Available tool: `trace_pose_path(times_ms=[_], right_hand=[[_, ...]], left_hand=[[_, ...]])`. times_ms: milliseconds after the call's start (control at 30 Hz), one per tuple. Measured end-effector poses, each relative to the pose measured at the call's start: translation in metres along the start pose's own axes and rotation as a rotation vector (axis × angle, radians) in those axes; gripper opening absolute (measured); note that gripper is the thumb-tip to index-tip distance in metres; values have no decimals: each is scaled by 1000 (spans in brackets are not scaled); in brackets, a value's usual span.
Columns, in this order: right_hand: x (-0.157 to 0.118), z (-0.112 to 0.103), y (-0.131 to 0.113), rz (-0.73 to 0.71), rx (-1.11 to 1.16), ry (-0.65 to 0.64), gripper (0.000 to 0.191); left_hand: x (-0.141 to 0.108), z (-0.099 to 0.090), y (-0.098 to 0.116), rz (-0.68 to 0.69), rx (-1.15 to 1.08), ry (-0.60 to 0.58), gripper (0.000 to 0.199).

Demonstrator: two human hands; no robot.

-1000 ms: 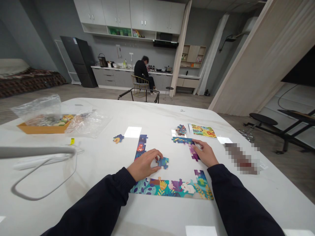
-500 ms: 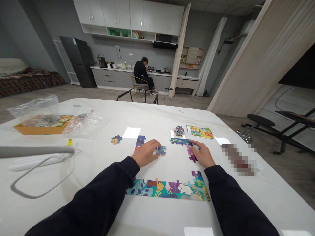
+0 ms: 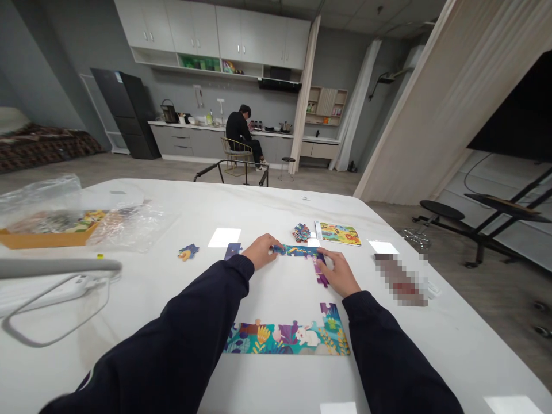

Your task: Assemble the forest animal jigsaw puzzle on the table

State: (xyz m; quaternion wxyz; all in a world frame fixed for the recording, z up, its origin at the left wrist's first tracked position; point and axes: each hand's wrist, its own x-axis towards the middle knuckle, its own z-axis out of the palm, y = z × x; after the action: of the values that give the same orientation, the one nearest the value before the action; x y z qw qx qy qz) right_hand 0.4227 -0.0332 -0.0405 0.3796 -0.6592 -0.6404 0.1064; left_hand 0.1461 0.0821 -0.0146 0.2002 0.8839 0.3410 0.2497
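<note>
"Orange tray at your far left, clear plastic over and beside it. What lies right of that?"

"A small cluster of pieces on your white bench, then a dark blue side section, partly hidden behind your left arm."

"And your left hand?"

"You have its fingers narrow, pinching a blue puzzle piece at the left end of your far strip. Whether the two interlock, I cannot tell."

"Nearer you?"

"Your near strip, white rabbit and all, lies flat, well apart from the far one. Just beyond the far strip sits your heap of pieces."

"Your right hand?"

"Fingers somewhat spread, touching the far strip's right corner and the purple pieces; a printed card lies farther off."
</note>
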Motion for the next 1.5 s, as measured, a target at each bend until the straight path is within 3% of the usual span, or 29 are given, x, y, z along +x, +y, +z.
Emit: trace_pose_path(times_ms=[400,933,1233,1367,1500], right_hand=[[1,0,-1,7,10,1,40],[0,0,-2,7,13,17,39],[0,0,-2,-2,16,24,36],[0,1,0,-5,14,21,38],[0,1,1,-15,5,9,39]], left_hand=[[-1,5,3,47,120,-35,32],[-7,5,24,77,192,-65,30],[-14,8,26,60,169,-83,45],[-19,-12,25,45,152,-73,49],[-43,-62,6,21,100,114,37]])
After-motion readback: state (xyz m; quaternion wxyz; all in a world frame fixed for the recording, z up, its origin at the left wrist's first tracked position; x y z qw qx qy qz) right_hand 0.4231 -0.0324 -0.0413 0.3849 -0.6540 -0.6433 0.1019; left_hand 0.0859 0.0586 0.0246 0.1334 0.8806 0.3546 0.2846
